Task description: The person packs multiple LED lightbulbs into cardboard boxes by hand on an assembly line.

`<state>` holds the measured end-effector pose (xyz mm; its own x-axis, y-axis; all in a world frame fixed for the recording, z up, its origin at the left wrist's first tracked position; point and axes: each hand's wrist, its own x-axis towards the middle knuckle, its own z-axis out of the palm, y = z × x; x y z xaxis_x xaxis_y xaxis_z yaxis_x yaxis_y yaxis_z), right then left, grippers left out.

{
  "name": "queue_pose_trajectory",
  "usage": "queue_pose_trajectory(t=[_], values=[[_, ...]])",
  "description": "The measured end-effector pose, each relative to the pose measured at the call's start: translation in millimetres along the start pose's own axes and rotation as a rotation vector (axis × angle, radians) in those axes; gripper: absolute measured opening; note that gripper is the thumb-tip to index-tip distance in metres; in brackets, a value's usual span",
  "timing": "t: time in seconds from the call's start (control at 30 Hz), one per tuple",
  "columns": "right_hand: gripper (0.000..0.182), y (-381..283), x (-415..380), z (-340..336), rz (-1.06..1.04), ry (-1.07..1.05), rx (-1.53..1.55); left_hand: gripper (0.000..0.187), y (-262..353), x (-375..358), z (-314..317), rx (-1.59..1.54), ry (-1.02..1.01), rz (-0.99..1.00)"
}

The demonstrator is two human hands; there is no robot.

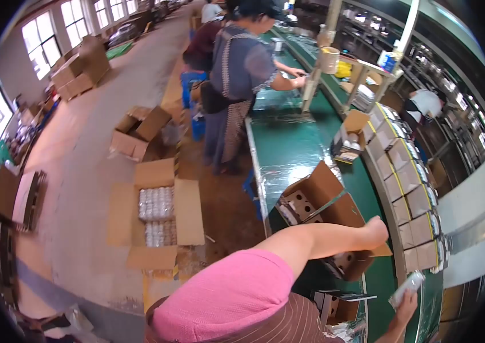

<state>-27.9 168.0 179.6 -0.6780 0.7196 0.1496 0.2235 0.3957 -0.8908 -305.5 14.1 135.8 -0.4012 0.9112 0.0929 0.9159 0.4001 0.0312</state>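
Observation:
My left arm, in a pink sleeve, reaches across an open cardboard carton [325,191] on the green work surface. My left hand [376,231] is closed above the carton's right flap; its fingertips are turned away, and what they hold is hidden. Lower right, my right hand [407,306] grips a clear-wrapped, whitish cylindrical item [407,288]. Brown inserts with round holes [298,204] show inside the carton. Beneath my arm stands a smaller open box [342,308].
Stacked small boxes [417,200] line the right side of the green conveyor table [277,137]. A small open box [350,137] sits farther along. On the floor at left, an open carton [188,211] holds wrapped items. A co-worker [237,74] stands at the table ahead.

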Motion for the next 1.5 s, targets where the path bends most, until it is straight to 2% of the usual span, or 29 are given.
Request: queue_pose_trajectory(t=[0.03, 0.1, 0.17, 0.2, 0.3, 0.33, 0.37, 0.4, 0.43, 0.47, 0.5, 0.53, 0.57, 0.77, 0.83, 0.93, 1.0, 1.07, 1.17, 1.37, 1.47, 1.5], values=[[0.020, 17, 10, -8, 0.024, -0.021, 0.041, 0.015, 5, 1, -9, -0.126, -0.037, -0.109], [0.018, 59, 36, -39, 0.080, -0.047, 0.119, 0.015, 14, 0, -17, -0.187, -0.056, -0.137], [0.019, 81, 55, -51, 0.048, -0.136, 0.005, 0.014, 32, 20, 11, -0.226, -0.049, -0.182], [0.020, 92, 61, -56, 0.034, -0.172, -0.050, 0.014, 34, 17, 16, -0.378, 0.013, -0.213], [0.022, 59, 48, -33, -0.150, -0.237, -0.423, 0.023, 46, -13, 17, -0.813, 0.234, -0.345], [0.026, 26, 37, -17, -0.081, -0.274, -0.445, 0.031, 42, -39, 6, -0.987, 0.246, -0.309], [0.027, -6, 27, -2, -0.048, -0.353, -0.414, 0.037, 52, -29, 45, -1.025, 0.370, -0.347], [0.029, 1, 27, 7, -0.015, -0.341, -0.430, 0.040, 42, -55, 11, -1.080, 0.198, -0.312], [0.034, -26, 22, 19, -0.041, -0.381, -0.438, 0.038, 42, -51, 48, -1.270, 0.036, -0.383], [0.036, -8, 26, 22, -0.121, -0.429, -0.488, 0.036, 41, -42, 112, -1.449, -0.008, -0.357], [0.039, -11, 29, 27, -0.100, -0.486, -0.642, 0.029, 43, -51, 91, -1.336, -0.069, -0.481], [0.039, -13, 29, 31, -0.070, -0.515, -0.707, 0.025, 50, -48, 95, -1.165, 0.033, -0.560], [0.041, -9, 31, 36, -0.059, -0.571, -0.721, 0.026, 50, -46, 108, -1.007, 0.102, -0.476], [0.037, 6, 52, 98, -0.044, -0.899, -1.038, 0.026, 61, -50, 96, -0.961, 0.093, -0.478], [0.030, 6, 63, 124, -0.047, -1.037, -1.118, 0.026, 59, -51, 98, -0.979, 0.111, -0.460], [0.024, 36, 63, 152, 0.176, -1.029, -1.028, 0.026, 58, -51, 94, -0.993, 0.108, -0.467], [0.023, 54, 59, 160, -0.064, -1.176, -1.108, 0.026, 60, -52, 88, -0.998, 0.113, -0.470], [0.025, 65, 51, 163, -0.152, -1.147, -1.086, 0.027, 59, -53, 82, -1.006, 0.123, -0.477], [0.050, 75, 54, 172, -0.013, -1.284, -1.167, 0.027, 58, -53, 82, -1.015, 0.141, -0.424], [0.054, 73, 41, 175, 0.072, -1.138, -1.070, 0.027, 57, -53, 95, -1.008, 0.157, -0.442], [0.053, 96, 34, 181, 0.105, -1.079, -1.035, 0.027, 57, -52, 90, -1.020, 0.133, -0.447], [0.055, 99, 35, 182, 0.087, -1.121, -1.055, 0.027, 56, -52, 90, -1.029, 0.129, -0.447]])
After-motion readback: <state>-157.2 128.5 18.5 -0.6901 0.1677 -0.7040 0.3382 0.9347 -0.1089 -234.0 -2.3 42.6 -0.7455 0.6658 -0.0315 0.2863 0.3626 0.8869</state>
